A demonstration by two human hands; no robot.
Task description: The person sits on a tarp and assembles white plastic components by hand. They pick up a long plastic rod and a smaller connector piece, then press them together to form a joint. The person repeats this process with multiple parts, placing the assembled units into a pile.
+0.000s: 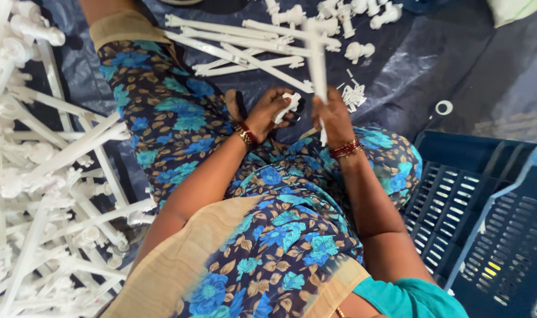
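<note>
My left hand [268,112] grips a small white plastic part [289,106] in front of my lap. My right hand [334,118] holds a long white plastic sprue stick [317,65] upright, its lower end poking out below the fist. The two hands are close together, almost touching, above my floral blue-patterned clothing. Bangles sit on both wrists.
A large heap of white plastic sprue frames [39,194] lies at the left. More stripped sticks [239,44] and loose white parts [362,50] lie on the dark sheet [433,65] ahead. Blue slotted crates [486,224] stand at the right. A small white ring [444,107] lies nearby.
</note>
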